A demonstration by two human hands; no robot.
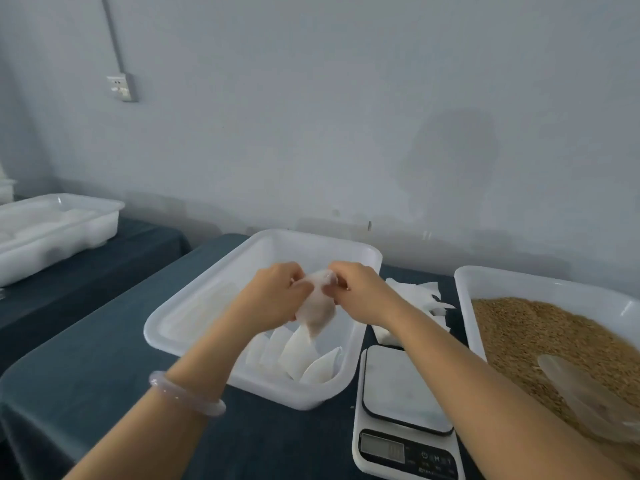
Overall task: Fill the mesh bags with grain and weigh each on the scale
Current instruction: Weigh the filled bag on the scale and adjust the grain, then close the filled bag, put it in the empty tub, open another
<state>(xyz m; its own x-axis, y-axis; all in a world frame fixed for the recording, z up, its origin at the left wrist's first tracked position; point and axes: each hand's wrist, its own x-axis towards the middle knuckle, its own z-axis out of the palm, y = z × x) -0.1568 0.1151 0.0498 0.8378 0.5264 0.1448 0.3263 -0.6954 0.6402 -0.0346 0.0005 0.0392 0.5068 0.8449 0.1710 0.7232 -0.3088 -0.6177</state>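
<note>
The left hand and right hand meet above the middle white tray. Each grip is closed in a pinch on the top of a small mesh bag, and the fabric hides some fingertips. Whether the bag holds grain is hard to tell. More bags lie in the tray's near corner. The scale, just right of the tray, has a blurred display and is cut off at the bottom edge. The grain tray runs off to the right, with a clear scoop lying on the grain. Dark blue cloth covers the tabletop. Behind it is a pale wall with a socket.
</note>
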